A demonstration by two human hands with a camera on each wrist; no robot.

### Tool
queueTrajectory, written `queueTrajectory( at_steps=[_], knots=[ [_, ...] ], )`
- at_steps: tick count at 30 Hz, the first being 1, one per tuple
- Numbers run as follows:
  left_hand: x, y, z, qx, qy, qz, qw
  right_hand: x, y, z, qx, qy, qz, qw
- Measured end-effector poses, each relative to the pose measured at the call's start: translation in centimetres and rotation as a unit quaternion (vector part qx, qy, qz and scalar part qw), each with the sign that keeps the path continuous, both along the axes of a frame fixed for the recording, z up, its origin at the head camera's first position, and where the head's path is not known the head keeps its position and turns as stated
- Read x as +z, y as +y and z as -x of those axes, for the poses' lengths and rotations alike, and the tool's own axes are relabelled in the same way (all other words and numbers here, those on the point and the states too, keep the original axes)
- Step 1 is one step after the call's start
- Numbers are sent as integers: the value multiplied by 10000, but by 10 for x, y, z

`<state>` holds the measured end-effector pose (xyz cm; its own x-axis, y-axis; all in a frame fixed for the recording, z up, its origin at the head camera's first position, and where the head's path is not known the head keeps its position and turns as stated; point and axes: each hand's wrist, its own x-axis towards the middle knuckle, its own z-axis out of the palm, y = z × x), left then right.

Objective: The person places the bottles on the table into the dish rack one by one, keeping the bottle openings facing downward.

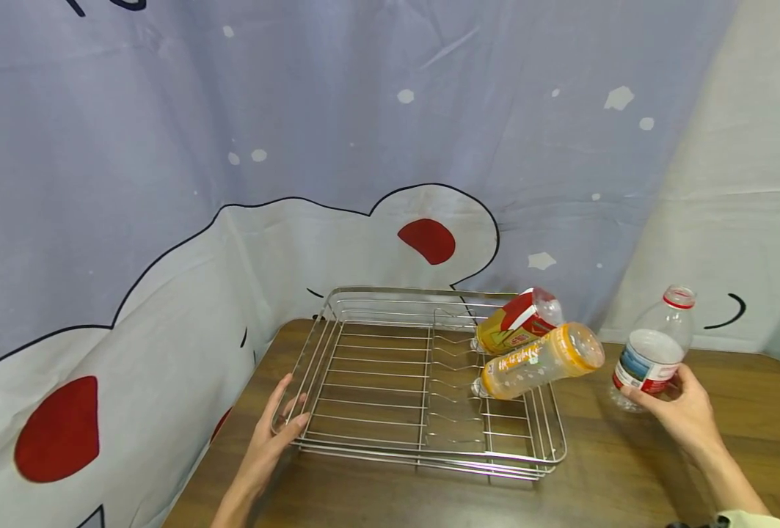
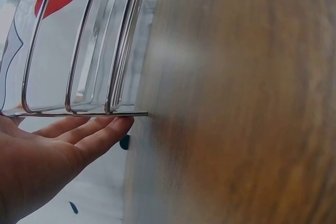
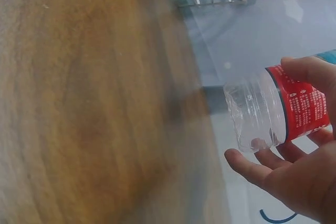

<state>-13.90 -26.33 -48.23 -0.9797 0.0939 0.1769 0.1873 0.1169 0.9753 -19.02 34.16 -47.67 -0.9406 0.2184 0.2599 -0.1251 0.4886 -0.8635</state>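
A wire dish rack (image 1: 390, 455) stands on the wooden table. My left hand (image 1: 267, 440) holds its near left corner, the thumb over the rim; in the left wrist view, straight fingers (image 2: 100, 135) lie against the rack's end. Off the rack's right side, my right hand (image 1: 687, 411) grips a clear plastic bottle (image 1: 657, 352) with a red, white and blue label. This bottle is upright and uncapped, with a red ring at its neck. Its ridged base (image 3: 254, 114) is just above the table in the right wrist view, thumb and fingers on opposite sides.
Two more plastic bottles lean neck-down in the rack's right part: one with a red and yellow label (image 1: 515, 323), one with orange markings (image 1: 538, 363). A patterned curtain (image 1: 337, 132) hangs behind the wooden table (image 1: 601, 469).
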Motion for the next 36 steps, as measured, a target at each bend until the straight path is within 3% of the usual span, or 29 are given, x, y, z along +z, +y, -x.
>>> queueTrajectory(
  at_steps=[12, 23, 36],
  knots=[
    [-2, -1, 1, 43, -104, 9, 9999, 24, 5, -11, 101, 225, -259, 9994],
    [-3, -2, 2, 72, -180, -96, 9998, 51, 0, -27, 293, 475, -191, 9983],
    [-1, -2, 3, 129, -223, -83, 9996, 79, -10, -44, 321, 501, -340, 9977]
  ],
)
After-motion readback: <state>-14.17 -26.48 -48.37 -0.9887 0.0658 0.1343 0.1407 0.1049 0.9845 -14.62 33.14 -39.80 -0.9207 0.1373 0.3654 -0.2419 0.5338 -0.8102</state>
